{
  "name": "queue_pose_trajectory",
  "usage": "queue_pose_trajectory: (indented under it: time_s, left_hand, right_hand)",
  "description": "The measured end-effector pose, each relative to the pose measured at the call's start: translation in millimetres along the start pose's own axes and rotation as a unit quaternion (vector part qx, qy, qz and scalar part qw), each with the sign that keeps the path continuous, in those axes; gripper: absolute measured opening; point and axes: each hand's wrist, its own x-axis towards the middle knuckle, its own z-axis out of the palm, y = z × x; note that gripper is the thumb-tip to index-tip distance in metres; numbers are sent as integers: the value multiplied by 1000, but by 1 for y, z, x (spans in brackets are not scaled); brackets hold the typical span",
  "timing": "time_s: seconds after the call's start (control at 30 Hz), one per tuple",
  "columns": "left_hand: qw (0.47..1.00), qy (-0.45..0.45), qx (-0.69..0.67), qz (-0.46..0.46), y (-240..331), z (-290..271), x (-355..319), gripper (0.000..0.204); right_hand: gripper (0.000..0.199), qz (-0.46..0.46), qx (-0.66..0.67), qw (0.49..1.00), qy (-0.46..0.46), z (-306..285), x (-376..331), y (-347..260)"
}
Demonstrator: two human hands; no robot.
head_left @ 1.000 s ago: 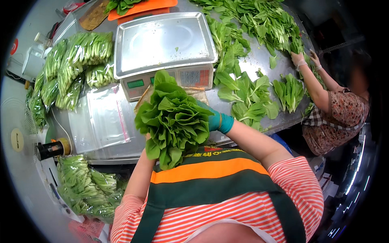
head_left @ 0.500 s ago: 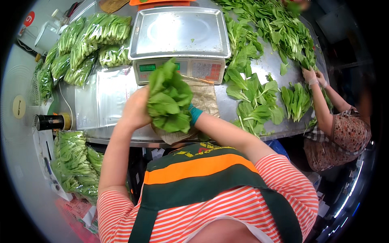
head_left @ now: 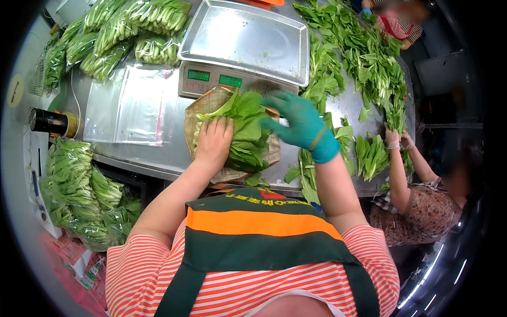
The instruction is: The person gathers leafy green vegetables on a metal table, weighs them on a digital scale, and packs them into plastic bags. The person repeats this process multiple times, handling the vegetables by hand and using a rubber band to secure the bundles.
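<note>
Left fingers (head_left: 221,127) atop greens (head_left: 247,126), right fingers (head_left: 282,104) alongside

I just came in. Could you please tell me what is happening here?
The person's bare left hand rests on a bunch of leafy greens, which lies on a tan mat in front of the scale. The gloved right hand is open beside it. Bagged greens lie to the left, and at the right a co-worker's hands are at the loose greens.
</note>
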Motion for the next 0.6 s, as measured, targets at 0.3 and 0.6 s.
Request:
queue_pose_trajectory:
  time_s: [0.3, 0.6]
  left_hand:
    - [999, 20, -29, -22, 6, 4, -25, 44]
    - [967, -126, -129, 181, -20, -65, -77, 31]
  right_hand:
    - [122, -17, -98, 973, -209, 119, 26, 1]
    - [115, -11, -90, 984, -153, 128, 15, 2]
